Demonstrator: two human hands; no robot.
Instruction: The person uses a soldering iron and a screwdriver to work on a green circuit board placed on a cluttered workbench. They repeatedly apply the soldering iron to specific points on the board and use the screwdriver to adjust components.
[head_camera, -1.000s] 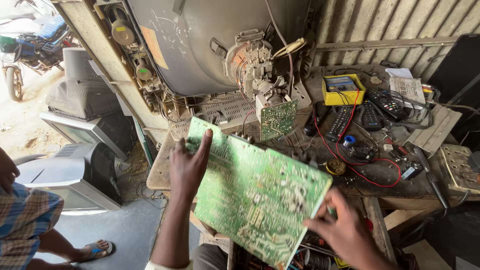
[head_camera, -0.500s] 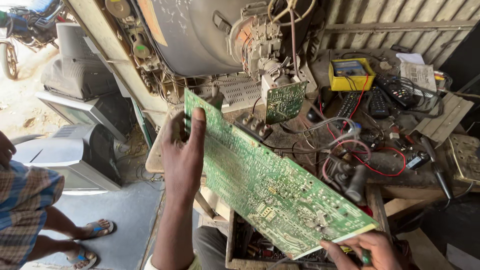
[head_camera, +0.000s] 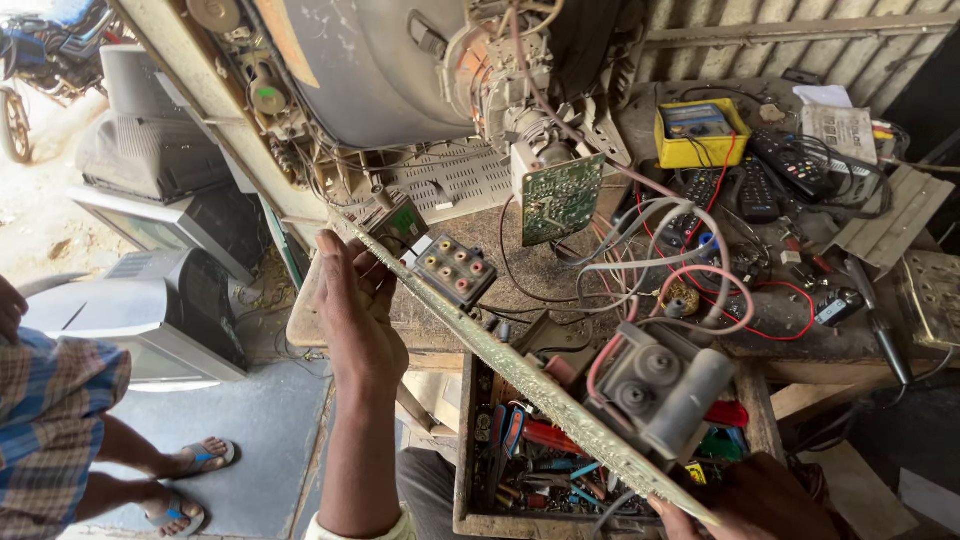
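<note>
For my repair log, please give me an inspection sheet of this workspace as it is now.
Surface: wooden workbench, worn, mostly covered.
Job's things: circuit board held edge-on and tilted, its component side facing the bench; grey transformer block and a jack panel mounted on it.
Clutter: yellow multimeter, remote controls, small green board, open tool tray under the bench.
Grip: left hand holds the board's upper edge; right hand holds its lower end.
Cables: red and grey wires looped over the bench.
Surroundings: opened tube television behind, old sets on the left, another person's legs in sandals.
</note>
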